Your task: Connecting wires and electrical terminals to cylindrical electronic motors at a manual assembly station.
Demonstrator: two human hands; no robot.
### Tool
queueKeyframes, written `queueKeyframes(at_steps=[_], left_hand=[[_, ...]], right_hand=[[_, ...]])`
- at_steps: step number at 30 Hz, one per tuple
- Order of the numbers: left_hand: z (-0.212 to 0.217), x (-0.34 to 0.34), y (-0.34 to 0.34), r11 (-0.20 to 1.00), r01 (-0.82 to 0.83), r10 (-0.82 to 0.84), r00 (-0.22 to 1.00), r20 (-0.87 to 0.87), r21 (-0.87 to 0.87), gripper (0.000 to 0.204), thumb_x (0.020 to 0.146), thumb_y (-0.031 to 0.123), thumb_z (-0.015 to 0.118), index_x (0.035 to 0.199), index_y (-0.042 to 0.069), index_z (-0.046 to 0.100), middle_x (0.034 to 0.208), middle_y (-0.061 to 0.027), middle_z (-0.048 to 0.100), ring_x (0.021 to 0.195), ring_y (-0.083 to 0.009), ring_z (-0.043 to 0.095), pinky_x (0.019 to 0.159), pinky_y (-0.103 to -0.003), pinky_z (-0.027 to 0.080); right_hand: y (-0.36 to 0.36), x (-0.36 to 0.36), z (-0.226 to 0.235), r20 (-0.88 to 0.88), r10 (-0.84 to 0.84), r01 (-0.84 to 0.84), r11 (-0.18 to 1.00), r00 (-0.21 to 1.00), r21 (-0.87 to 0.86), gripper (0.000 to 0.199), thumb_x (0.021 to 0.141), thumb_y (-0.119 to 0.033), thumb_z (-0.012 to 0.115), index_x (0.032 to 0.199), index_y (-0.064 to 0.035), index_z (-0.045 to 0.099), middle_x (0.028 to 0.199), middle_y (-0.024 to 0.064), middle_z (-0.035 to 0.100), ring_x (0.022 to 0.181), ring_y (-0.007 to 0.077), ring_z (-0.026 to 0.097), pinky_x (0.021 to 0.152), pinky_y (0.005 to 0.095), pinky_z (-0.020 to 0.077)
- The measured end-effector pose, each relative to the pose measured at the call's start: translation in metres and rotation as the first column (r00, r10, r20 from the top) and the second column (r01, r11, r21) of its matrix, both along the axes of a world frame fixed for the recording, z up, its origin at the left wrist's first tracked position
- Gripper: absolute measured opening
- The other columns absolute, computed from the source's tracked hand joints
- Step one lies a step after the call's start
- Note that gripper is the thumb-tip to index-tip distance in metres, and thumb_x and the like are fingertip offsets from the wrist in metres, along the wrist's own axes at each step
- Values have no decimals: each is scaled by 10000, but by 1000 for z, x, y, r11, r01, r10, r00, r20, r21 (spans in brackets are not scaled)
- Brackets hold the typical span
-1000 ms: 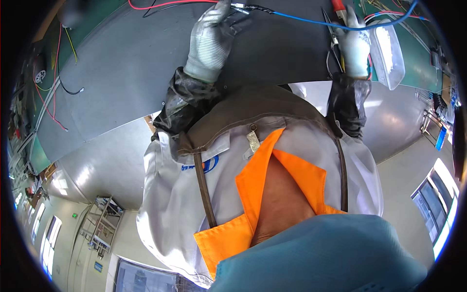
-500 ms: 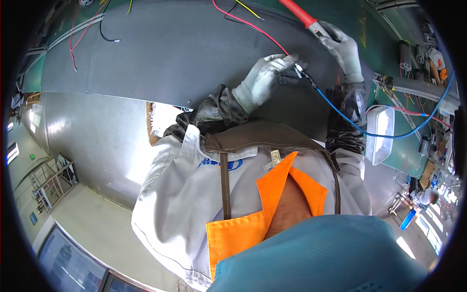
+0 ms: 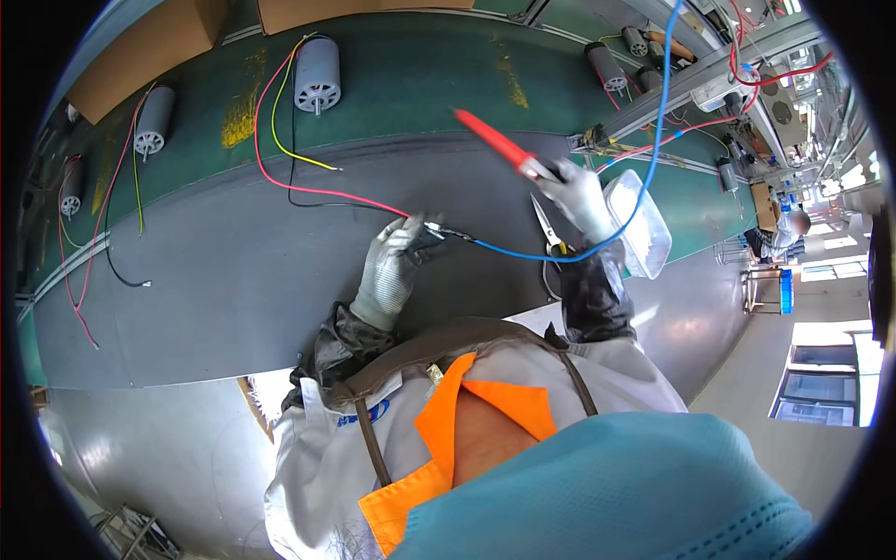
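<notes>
My left hand (image 3: 387, 266), in a pale knit glove, is closed with its fingertips pinched on the end of a red wire (image 3: 327, 192). That wire runs back to a grey cylindrical motor (image 3: 317, 77). At the same fingertips sits a small metal clip (image 3: 434, 229), wrapped in black behind and joined to a blue cable (image 3: 523, 254); the exact contact is hidden. My right hand (image 3: 583, 201), also gloved, grips the pale end of a red wand-shaped tool (image 3: 495, 140), which points up and left. Scissors (image 3: 549, 229) lie beside the right hand.
A translucent tray (image 3: 644, 229) stands right of my right hand. Other motors with loose wires, such as one (image 3: 154, 121) at the left, sit along the green bench (image 3: 401, 89). Cardboard boxes (image 3: 140, 56) stand at the far left. A metal rail (image 3: 709, 79) crosses at the right.
My view has shifted, bringing the motors, boxes and scissors into sight. The left hand still pinches at the red wire and clip; the right hand still holds the red tool, now angled further left.
</notes>
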State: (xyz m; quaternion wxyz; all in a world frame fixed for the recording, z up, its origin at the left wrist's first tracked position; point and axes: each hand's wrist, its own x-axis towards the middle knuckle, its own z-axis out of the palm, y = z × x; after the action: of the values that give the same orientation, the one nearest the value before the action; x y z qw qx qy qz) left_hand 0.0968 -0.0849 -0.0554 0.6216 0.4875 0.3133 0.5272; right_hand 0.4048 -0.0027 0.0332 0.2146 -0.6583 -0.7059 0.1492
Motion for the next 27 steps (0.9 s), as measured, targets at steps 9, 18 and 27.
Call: queueKeyframes(at_steps=[9,18,27], left_hand=[[-11,19,20,849,182,56,903,425,-497,293,1077,321,569,1110,37,632,1039,-65,703,897,-178,675,808,-367,565],[48,-149,2,899,-110,291,-576,-764,425,244,870,297,748,958,88,658,946,-149,672,865,-333,646,685,-462,511],[34,-78,44,596,-18,802,-25,-596,803,396,874,211,768,1235,69,686,1243,-142,685,1210,-340,619,1010,-474,490]], right_hand=[[-73,11,-3,-151,411,-418,908,899,-18,741,746,-104,831,1429,-46,550,1411,200,596,1276,424,562,1090,438,459],[-71,-3,6,-361,-383,320,921,850,-223,393,995,-272,683,1268,9,661,790,72,707,638,109,622,584,312,488],[101,-86,-8,-332,477,-450,879,814,161,335,1012,-170,627,1299,-3,670,1013,45,718,860,124,637,807,299,525]])
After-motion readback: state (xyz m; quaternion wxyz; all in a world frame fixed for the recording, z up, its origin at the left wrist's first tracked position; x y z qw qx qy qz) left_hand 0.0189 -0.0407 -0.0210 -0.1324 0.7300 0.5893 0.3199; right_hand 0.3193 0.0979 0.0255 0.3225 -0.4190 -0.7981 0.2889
